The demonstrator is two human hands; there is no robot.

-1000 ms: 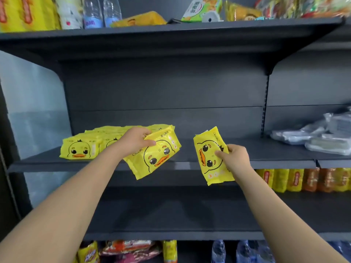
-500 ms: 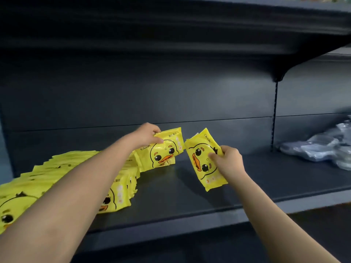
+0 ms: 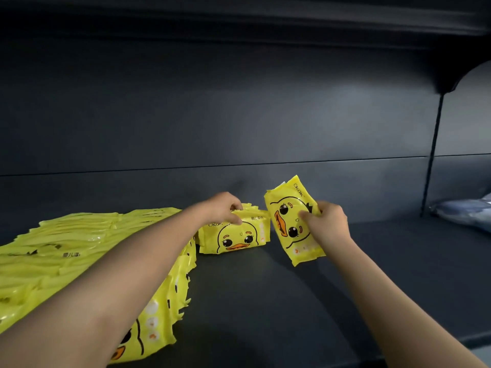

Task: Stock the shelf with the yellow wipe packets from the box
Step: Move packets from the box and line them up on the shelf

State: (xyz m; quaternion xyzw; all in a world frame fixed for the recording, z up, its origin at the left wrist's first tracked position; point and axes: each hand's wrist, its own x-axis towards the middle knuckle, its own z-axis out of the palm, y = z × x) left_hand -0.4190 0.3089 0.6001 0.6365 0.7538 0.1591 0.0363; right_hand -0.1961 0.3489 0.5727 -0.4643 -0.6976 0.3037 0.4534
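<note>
View from the head camera, looking into a dark grey shelf (image 3: 265, 301). Your left hand (image 3: 220, 208) reached in from the lower left, its fingers curled over the top edge of a standing packet (image 3: 236, 239) and pinching it. That packet stood upright on the shelf near the back panel (image 3: 239, 115), duck face towards you and level. Your right hand (image 3: 328, 224) gripped a second packet (image 3: 289, 221) by its right side, thumb across the printed face. This one was tilted, top end leaning left and away, duck face turned sideways. It lay just beside the standing packet, on its right. Whether its lower end touched the shelf could not be told.

To the left, a row of yellow packets (image 3: 79, 243) ran from the standing packet towards the front edge, packed side by side, partly hidden by your left forearm. At the far right, beyond a slotted upright (image 3: 431, 160), lay clear-wrapped packs (image 3: 467, 215), well apart from the yellow ones. An upper shelf (image 3: 239, 19) closed the top of the view.
</note>
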